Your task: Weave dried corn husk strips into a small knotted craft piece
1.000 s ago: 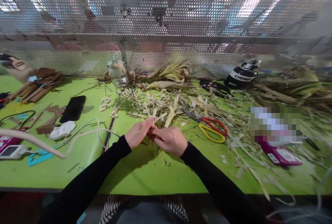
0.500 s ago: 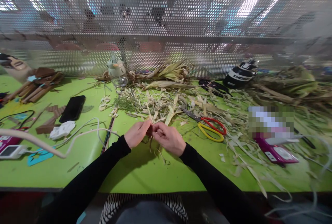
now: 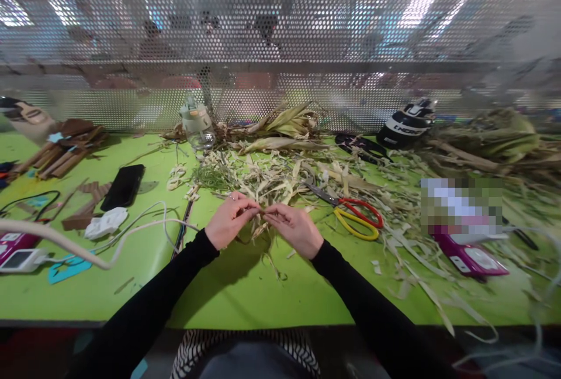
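Fingertips of my left hand [image 3: 228, 220] and my right hand [image 3: 298, 230] meet above the green table, both in a pinch. Between them is a small piece of dried corn husk [image 3: 258, 230], with pale ends hanging below the fingers. Its exact shape is partly hidden by my fingers. Just beyond my hands spreads a pile of shredded husk strips [image 3: 276, 171]. Scissors [image 3: 358, 218] with one red and one yellow handle lie partly open to the right of my right hand. A thin loose strand [image 3: 276, 269] lies on the table below my hands.
Along the back stand a clear bottle [image 3: 197, 124], whole husks [image 3: 287, 124] and a black bottle [image 3: 405, 126]. To the left lie a phone [image 3: 124, 186], a white charger [image 3: 106, 223] and cables. A magenta device [image 3: 473, 256] sits at right. A perforated screen [image 3: 280, 34] rises behind.
My hands have drawn slightly apart, and their fingers have gone from bunched together to a fingertip pinch. The husk piece hangs more visibly below them. The scissors and pile stay put.
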`<state>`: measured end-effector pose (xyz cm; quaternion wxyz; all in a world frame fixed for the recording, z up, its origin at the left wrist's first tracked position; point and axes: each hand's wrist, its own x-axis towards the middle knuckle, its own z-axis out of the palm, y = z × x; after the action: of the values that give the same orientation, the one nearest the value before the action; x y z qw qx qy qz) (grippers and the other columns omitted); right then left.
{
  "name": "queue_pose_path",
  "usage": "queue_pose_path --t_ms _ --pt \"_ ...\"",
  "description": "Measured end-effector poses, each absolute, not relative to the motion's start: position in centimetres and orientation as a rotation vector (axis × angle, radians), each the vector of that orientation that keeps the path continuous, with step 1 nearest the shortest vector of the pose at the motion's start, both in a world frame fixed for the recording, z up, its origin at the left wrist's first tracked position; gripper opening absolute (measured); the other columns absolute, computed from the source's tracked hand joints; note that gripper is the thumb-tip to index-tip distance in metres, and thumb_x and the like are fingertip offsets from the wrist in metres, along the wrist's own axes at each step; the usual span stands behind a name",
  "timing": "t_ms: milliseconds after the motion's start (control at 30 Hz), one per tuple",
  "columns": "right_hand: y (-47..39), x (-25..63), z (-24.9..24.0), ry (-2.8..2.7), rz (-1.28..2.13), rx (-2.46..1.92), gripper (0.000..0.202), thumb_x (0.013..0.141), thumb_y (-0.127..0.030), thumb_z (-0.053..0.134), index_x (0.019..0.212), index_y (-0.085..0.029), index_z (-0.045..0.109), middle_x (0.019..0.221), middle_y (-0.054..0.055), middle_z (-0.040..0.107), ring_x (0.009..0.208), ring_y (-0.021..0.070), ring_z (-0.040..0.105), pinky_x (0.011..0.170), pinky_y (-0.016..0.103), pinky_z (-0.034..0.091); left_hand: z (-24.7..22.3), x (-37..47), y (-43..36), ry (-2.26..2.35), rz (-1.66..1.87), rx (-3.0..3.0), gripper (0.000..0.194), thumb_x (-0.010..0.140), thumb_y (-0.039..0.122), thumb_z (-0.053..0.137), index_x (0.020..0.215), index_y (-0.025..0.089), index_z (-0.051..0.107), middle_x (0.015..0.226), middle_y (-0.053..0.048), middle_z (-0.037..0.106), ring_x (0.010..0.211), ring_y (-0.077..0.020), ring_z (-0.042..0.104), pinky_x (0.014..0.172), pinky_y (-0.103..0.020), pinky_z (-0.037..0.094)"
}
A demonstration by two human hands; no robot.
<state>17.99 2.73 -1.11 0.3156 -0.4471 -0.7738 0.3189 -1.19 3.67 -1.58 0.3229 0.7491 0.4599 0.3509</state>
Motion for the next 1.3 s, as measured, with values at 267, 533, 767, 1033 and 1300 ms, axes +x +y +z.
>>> queue_pose_path --t_ms 267,533,767,1033,1300 --pt "2.9 17.5 -2.2 -2.150 0.724 -1.164 0.019 0.085 -0.030 0.052 0.077 -0.016 0.061 0.060 -0.003 0.054 0.053 0.0089 0.046 0.050 0.020 0.035 -1.2 -0.3 2.7 0.954 1.016 1.899 0.022 0.083 0.034 0.056 0.088 0.017 0.069 0.095 -0.008 0.064 0.077 -0.0148 0.057 0.069 -0.027 0.044" --pt "3.8 19.1 -1.3 -2.234 0.739 -1.172 0.022 0.086 -0.034 0.055 0.079 -0.017 0.067 0.071 0.001 0.061 0.059 0.0107 0.052 0.055 0.022 0.039 -2.5 -0.3 3.9 0.927 0.882 1.082 0.037 0.067 0.043 0.072 0.083 0.013 0.061 0.069 0.000 0.063 0.054 -0.0056 0.050 0.052 -0.018 0.037" --pt "4.4 20.7 0.1 -2.257 0.632 -1.013 0.021 0.086 -0.033 0.057 0.076 -0.016 0.064 0.069 0.001 0.056 0.062 0.0109 0.050 0.057 0.022 0.039 -2.4 -0.8 4.1 0.911 0.691 1.120 0.040 0.060 0.044 0.077 0.076 0.013 0.056 0.065 0.000 0.063 0.049 -0.0043 0.048 0.049 -0.017 0.037" --pt "3.9 18.8 0.0 -2.113 0.392 -0.988 0.010 0.085 -0.027 0.057 0.086 -0.018 0.062 0.092 0.007 0.060 0.088 0.0193 0.056 0.079 0.035 0.046 -2.5 0.6 3.0 0.895 0.617 1.209 0.041 0.061 0.047 0.075 0.073 0.013 0.055 0.064 0.001 0.062 0.047 -0.0045 0.048 0.049 -0.020 0.039" --pt "3.0 19.3 0.1 -2.203 0.550 -1.091 0.017 0.087 -0.032 0.056 0.083 -0.018 0.066 0.083 0.005 0.063 0.076 0.0160 0.057 0.068 0.030 0.047 -2.2 0.3 3.5 0.909 0.907 1.176 0.040 0.063 0.045 0.075 0.074 0.014 0.052 0.061 0.004 0.058 0.050 -0.0044 0.047 0.052 -0.019 0.039"
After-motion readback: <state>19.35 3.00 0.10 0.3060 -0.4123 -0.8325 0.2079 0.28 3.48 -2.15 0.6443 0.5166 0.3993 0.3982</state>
